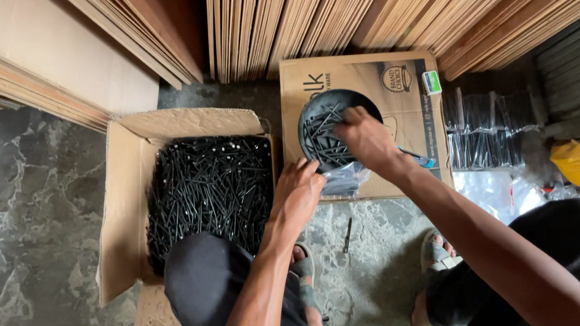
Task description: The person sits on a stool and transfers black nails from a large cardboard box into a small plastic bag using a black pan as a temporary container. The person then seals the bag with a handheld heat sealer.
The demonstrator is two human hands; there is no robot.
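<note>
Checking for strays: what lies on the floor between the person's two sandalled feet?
In the head view, a single loose black screw lies on the marbled floor between the feet, apart from both hands.

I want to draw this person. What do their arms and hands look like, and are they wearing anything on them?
Both arms are bare, with no sleeves in view. The left hand and right hand wear no gloves, and I see no rings, watch or bracelets. Lower down there are dark trousers and grey sandals.

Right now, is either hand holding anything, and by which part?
The left hand grips the near rim of the black bowl of screws. The right hand reaches into the bowl; whether its grip has closed on any screws cannot be told.
</note>
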